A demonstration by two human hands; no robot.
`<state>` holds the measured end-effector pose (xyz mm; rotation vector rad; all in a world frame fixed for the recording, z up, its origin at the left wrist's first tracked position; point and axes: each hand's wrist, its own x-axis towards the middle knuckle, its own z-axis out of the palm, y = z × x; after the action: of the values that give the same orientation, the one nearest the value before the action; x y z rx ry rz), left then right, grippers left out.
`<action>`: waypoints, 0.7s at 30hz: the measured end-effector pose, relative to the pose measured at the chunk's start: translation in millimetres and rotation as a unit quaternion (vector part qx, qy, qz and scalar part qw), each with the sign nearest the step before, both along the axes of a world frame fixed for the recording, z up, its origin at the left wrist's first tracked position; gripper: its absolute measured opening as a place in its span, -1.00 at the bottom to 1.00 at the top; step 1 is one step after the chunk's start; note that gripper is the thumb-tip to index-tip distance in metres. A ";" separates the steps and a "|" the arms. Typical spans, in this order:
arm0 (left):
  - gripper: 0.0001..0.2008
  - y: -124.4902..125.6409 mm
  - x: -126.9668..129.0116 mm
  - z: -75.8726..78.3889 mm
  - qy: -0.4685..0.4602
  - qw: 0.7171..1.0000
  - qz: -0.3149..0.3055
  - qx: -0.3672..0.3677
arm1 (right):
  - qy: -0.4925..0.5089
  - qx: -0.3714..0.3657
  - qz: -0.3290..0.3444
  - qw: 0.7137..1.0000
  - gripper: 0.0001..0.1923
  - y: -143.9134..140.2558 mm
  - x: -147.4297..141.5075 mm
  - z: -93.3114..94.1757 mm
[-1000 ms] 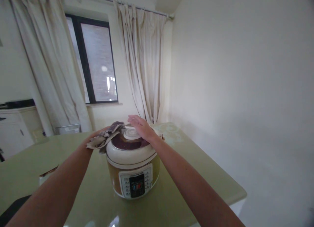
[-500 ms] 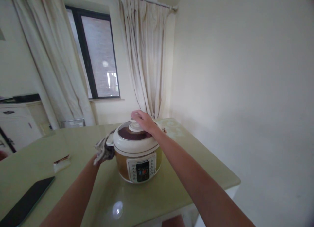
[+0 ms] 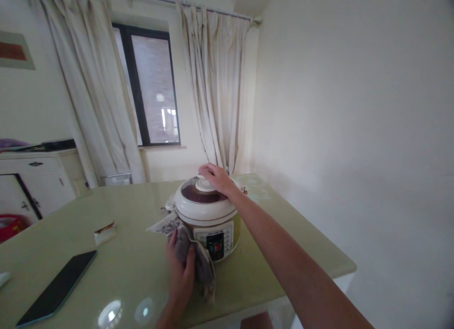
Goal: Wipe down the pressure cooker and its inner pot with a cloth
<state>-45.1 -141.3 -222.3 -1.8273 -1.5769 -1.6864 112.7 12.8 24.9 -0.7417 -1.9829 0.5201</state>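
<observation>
Cloth (image 3: 193, 253) gripped in left hand (image 3: 181, 272) fingers against cooker (image 3: 209, 220) front; right hand (image 3: 217, 177) flat on lid.

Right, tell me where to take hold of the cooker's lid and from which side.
Probably the round white knob at the centre of the rice cooker's lid, taken from straight above. It stands up from the domed top, and the right hand already rests on it. The left hand presses a cloth to the front.
</observation>
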 end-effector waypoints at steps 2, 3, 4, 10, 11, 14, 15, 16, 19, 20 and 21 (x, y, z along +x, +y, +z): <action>-0.17 -10.8 31.4 4.8 0.008 0.998 0.063 0.029 | 0.002 -0.003 0.004 1.000 -0.72 0.0 0.4 -1.0; -0.15 -14.4 43.5 9.9 0.026 0.995 0.079 0.051 | 0.005 -0.007 0.005 1.000 -0.72 0.6 0.3 -1.7; -0.14 -16.9 52.4 16.1 0.055 0.992 0.086 0.070 | 0.008 -0.010 0.007 1.000 -0.72 1.4 0.2 -2.4; -0.34 -15.2 55.7 56.7 0.275 0.951 0.037 0.135 | 0.032 -0.023 0.041 0.998 -0.68 5.9 -0.9 -3.3; -0.42 -13.6 56.4 61.9 0.328 0.934 0.011 0.144 | 0.032 -0.026 0.043 0.998 -0.67 6.2 -0.9 -3.1; -0.65 -5.8 69.9 72.0 0.465 0.871 -0.069 0.144 | 0.029 -0.022 0.047 0.998 -0.66 6.7 -0.3 -3.0; -0.72 -2.4 76.8 73.5 0.495 0.853 -0.092 0.138 | 0.029 -0.019 0.047 0.998 -0.67 6.9 0.0 -3.4; -0.78 1.1 83.6 74.5 0.519 0.837 -0.111 0.133 | 0.028 -0.017 0.046 0.998 -0.67 7.1 0.4 -3.9; -0.84 8.6 95.4 77.4 0.556 0.808 -0.129 0.147 | 0.024 -0.020 0.041 0.999 -0.66 7.9 1.1 -5.7; -0.84 9.5 94.5 79.6 0.554 0.806 -0.131 0.163 | 0.024 -0.021 0.041 0.999 -0.66 8.1 1.1 -6.2; -0.83 9.5 90.8 82.7 0.542 0.810 -0.133 0.178 | 0.025 -0.021 0.043 0.999 -0.66 8.2 1.1 -6.5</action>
<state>45.7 -131.8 -139.6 -2.1793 -0.4924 -0.5936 113.8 21.0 18.4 -0.6651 -1.9698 0.6267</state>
